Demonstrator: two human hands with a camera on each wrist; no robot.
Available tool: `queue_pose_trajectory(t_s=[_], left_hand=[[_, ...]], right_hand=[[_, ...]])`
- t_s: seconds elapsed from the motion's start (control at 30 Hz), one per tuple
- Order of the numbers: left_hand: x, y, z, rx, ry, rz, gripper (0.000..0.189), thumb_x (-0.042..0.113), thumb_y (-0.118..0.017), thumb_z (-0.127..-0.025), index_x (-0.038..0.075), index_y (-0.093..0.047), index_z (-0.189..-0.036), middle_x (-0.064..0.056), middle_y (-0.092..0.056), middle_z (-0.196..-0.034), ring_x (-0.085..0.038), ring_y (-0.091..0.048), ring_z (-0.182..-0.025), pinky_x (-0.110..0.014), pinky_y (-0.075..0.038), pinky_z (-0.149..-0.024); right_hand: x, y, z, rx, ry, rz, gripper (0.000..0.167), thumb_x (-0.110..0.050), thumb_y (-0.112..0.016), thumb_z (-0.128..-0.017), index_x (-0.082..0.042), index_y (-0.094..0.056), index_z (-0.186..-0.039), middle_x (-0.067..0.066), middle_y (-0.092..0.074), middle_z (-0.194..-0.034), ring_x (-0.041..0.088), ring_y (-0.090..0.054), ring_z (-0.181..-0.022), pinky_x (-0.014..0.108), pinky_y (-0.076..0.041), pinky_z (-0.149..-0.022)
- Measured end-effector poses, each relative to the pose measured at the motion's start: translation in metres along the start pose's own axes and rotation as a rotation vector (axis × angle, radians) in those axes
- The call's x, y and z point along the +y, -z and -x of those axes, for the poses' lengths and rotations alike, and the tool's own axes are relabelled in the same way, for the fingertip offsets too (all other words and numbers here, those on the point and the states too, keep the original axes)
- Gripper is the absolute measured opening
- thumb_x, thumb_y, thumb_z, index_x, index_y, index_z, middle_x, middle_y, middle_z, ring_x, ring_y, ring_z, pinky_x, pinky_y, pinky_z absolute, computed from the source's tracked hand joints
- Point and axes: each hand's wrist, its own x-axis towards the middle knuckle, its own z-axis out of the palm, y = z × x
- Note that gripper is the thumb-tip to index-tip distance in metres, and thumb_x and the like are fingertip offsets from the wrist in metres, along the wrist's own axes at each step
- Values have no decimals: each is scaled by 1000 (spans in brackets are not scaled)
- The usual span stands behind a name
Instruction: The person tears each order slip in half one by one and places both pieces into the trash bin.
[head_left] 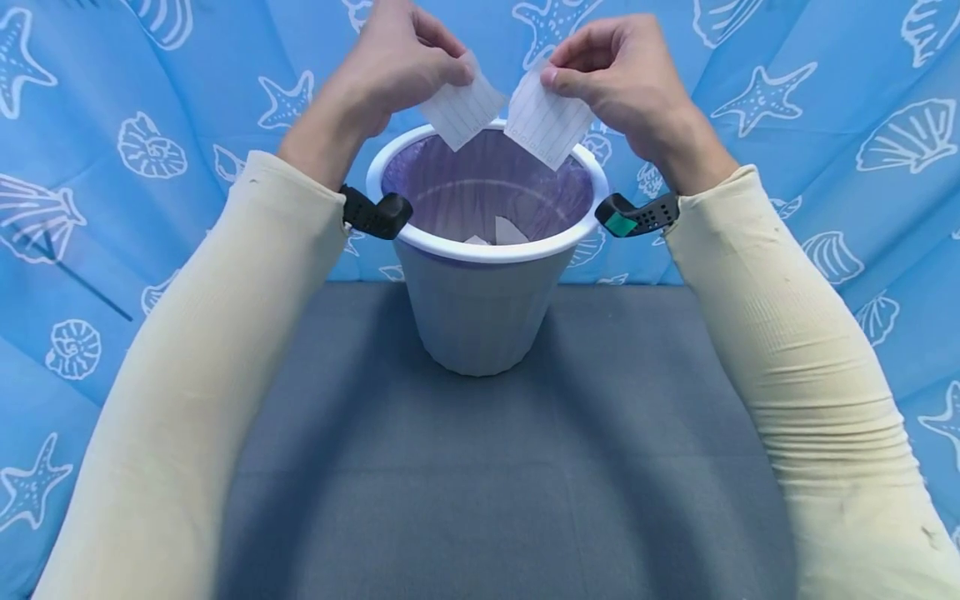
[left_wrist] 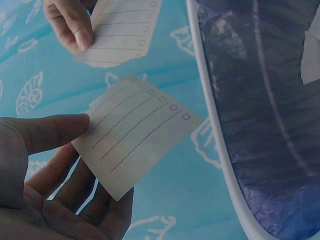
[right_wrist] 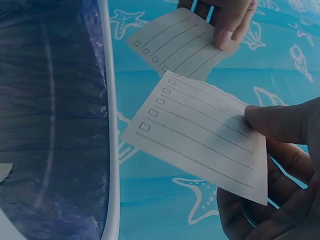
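My left hand (head_left: 412, 62) pinches a torn piece of lined paper (head_left: 463, 108) between thumb and fingers. Another lined piece (head_left: 551, 121), with small printed checkboxes along one edge, is pinched by my right hand (head_left: 618, 71). Both pieces hang above the far rim of a trash bin (head_left: 483, 308), slightly apart in the head view. In the right wrist view, the right hand's paper (right_wrist: 205, 135) has a ragged upper edge. The left wrist view shows the thumb lying on the left hand's paper (left_wrist: 137, 132), fingers behind it.
The bin has a white rim (head_left: 495, 252) and a purple plastic liner (head_left: 480, 187). Inside lie white paper scraps (head_left: 510, 232). It stands on a grey cloth surface (head_left: 480, 483), before a blue curtain (head_left: 810, 50) printed with white shells and starfish.
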Motion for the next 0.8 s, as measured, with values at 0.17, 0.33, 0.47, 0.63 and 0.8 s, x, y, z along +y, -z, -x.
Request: queue_pose_trajectory(t_s=[0.17, 0.33, 0.47, 0.63, 0.8], left_hand=[[-3, -4, -1, -14, -27, 12, 26, 22, -66, -99, 7, -71, -121, -1, -62, -113, -16, -58, -102, -28, -48, -94], [-8, -3, 2, -29, -51, 17, 27, 21, -67, -99, 5, -71, -120, 0, -63, -105, -14, -58, -91, -28, -48, -91], [-15, 0, 6, -21, -51, 12, 29, 22, -65, -99, 6, -70, -122, -3, -63, -112, -15, -59, -95, -28, -48, -95], [-28, 10, 16, 24, -34, -6, 31, 25, -65, -99, 8, -70, -125, -4, -64, -116, -15, -58, -100, -28, -48, -97], [-47, 21, 32, 105, -34, -68, 34, 28, -63, -101, 10, -69, -129, -5, -64, -123, -16, -57, -109, -29, -46, -95]], right_hand=[[2, -2, -1, -23, -32, 29, 9, -6, -76, -91, -2, -74, -99, 3, -70, -92, 17, -65, -91, 29, -50, -84], [7, -3, 4, -59, -27, 105, 17, -13, -76, -92, -3, -74, -106, 1, -70, -94, 18, -63, -92, 28, -49, -85], [11, 0, 10, -72, -4, 128, 18, -15, -75, -93, -4, -73, -107, 0, -70, -92, 17, -61, -88, 27, -46, -82], [17, 10, 21, -44, -11, 110, 18, -17, -74, -94, -5, -73, -107, 2, -68, -92, 17, -60, -87, 28, -45, -81], [29, 24, 41, 26, 28, 92, 18, -17, -74, -95, -4, -74, -107, 2, -69, -94, 17, -62, -88, 27, -44, -80]])
